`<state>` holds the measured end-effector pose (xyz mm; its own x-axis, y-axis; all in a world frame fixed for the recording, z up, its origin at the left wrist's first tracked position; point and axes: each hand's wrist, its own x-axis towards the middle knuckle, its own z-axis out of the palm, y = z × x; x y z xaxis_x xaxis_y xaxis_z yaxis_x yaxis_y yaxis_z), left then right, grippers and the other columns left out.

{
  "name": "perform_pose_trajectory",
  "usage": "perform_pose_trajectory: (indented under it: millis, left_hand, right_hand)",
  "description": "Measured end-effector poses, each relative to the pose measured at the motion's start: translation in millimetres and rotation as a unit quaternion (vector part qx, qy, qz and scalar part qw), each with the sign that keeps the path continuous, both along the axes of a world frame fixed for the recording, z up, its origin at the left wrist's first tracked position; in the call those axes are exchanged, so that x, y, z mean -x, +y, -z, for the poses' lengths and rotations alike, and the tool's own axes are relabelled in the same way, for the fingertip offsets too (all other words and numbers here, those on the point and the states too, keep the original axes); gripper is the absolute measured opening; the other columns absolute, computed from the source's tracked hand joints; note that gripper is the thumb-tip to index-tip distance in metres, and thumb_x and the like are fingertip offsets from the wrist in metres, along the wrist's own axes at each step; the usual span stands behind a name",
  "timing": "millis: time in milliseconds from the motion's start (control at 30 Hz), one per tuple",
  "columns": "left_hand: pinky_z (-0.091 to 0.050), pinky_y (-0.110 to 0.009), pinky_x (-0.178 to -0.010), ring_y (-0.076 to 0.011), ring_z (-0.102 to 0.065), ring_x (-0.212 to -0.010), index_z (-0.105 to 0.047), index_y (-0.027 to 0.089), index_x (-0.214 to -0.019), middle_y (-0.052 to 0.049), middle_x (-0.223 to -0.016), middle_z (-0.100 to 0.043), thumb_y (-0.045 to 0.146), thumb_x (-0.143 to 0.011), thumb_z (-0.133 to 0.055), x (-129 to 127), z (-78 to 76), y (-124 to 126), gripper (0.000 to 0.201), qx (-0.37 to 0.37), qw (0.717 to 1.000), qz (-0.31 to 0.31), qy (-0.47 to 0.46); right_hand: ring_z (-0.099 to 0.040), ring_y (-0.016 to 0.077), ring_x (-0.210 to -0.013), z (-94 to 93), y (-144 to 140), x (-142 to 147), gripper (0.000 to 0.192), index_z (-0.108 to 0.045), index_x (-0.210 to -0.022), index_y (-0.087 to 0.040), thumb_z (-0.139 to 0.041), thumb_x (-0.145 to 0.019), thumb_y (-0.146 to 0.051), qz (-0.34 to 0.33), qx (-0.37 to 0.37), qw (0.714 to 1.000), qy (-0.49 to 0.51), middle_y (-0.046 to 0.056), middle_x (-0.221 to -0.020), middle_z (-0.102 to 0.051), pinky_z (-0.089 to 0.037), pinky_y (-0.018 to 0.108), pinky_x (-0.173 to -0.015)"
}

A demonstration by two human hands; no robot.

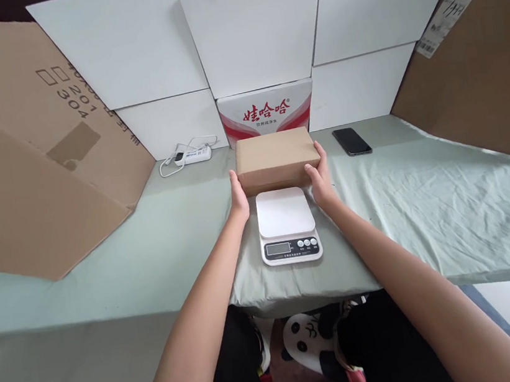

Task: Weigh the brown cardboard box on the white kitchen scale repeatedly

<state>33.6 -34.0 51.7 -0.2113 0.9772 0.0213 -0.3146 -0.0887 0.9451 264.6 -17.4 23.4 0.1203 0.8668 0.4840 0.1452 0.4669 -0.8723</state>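
Note:
A brown cardboard box [275, 150] is gripped at its two ends, just behind a white kitchen scale [285, 215]. My left hand [238, 198] presses on the left end, its thumb pointing up and its other fingers mostly hidden. On the right end, my right hand [320, 179] wraps the corner, with the thumb on the front face and fingers along the side. The scale lies nearer to me between my forearms, its plate bare and its display showing no digits that I can read. Whether the box touches the cloth cannot be made out.
A black phone [352, 141] lies at the back right. A white power strip [193, 155] with a cable is at the back left. Large cardboard panels [42, 144] and white panels [257, 34] wall the table. A green cloth [151, 261] covers it.

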Motion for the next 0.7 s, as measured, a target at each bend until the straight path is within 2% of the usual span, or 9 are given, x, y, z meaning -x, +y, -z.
perform_pose_trajectory:
  millis: [100,233,300,400,467,600,700]
  left_hand:
    - [-0.038,-0.046,-0.143,-0.0293,-0.044,-0.175,-0.065,0.028,-0.163,-0.007,-0.172,-0.066,0.078,-0.113,-0.024,3,-1.3,2,0.081,0.01,1.0,0.002,-0.004]
    - [-0.022,-0.037,-0.147,-0.0188,-0.023,-0.182,-0.042,0.027,-0.179,-0.004,-0.193,-0.031,0.068,-0.116,-0.014,27,-12.6,2,0.08,0.035,0.997,-0.065,0.021]
    - [-0.016,-0.035,-0.148,-0.0161,-0.016,-0.183,-0.033,0.027,-0.183,-0.002,-0.196,-0.021,0.07,-0.115,-0.01,44,-17.9,0,0.083,0.04,0.994,-0.093,0.035]
    - [-0.015,-0.039,-0.148,-0.0171,-0.017,-0.182,-0.036,0.032,-0.182,-0.001,-0.196,-0.023,0.071,-0.114,-0.008,62,-21.4,-5,0.083,0.045,0.993,-0.1,0.048]
    - [-0.016,-0.041,-0.148,-0.0182,-0.02,-0.182,-0.038,0.031,-0.181,-0.003,-0.195,-0.027,0.069,-0.114,-0.008,63,-20.7,-8,0.082,0.052,0.993,-0.094,0.054]
    - [-0.02,-0.038,-0.148,-0.0178,-0.026,-0.181,-0.04,0.025,-0.18,-0.005,-0.192,-0.032,0.064,-0.116,-0.011,45,-14.9,-10,0.08,0.06,0.996,-0.04,0.053]
    - [-0.026,-0.038,-0.147,-0.0201,-0.033,-0.179,-0.045,0.021,-0.177,-0.006,-0.19,-0.037,0.061,-0.118,-0.016,29,-6.7,-10,0.077,0.062,0.997,-0.001,0.047]
  right_hand:
    - [-0.027,0.0387,-0.179,8.1,9,-3,0.105,-0.028,-0.176,-0.031,-0.061,-0.091,-0.083,-0.003,0.01,1.0,-0.005,0.011,-0.189,-0.035,-0.02,0.064,-0.15]
    - [-0.024,0.0358,-0.182,15.4,19,-22,0.105,-0.017,-0.179,-0.04,-0.056,-0.093,-0.084,0.013,0.041,0.999,0.018,0.006,-0.193,-0.028,-0.022,0.069,-0.148]
    - [-0.025,0.034,-0.182,18.0,19,-37,0.101,-0.013,-0.179,-0.045,-0.053,-0.094,-0.083,0.043,0.059,0.997,0.034,0.004,-0.193,-0.025,-0.023,0.071,-0.147]
    - [-0.029,0.0327,-0.181,20.7,12,-56,0.097,-0.017,-0.178,-0.049,-0.053,-0.095,-0.081,0.06,0.077,0.994,0.042,0.002,-0.193,-0.025,-0.023,0.071,-0.147]
    - [-0.03,0.0329,-0.18,21.2,5,-60,0.094,-0.023,-0.176,-0.049,-0.054,-0.094,-0.081,0.05,0.096,0.993,0.046,0.002,-0.193,-0.028,-0.024,0.07,-0.147]
    - [-0.037,0.0343,-0.178,17.6,-5,-49,0.096,-0.034,-0.174,-0.043,-0.06,-0.089,-0.08,0.016,0.148,0.986,0.072,0.006,-0.189,-0.039,-0.028,0.065,-0.147]
    - [-0.048,0.0338,-0.172,13.0,-5,-35,0.093,-0.037,-0.173,-0.044,-0.06,-0.089,-0.078,-0.018,0.167,0.982,0.088,0.004,-0.183,-0.05,-0.035,0.063,-0.145]
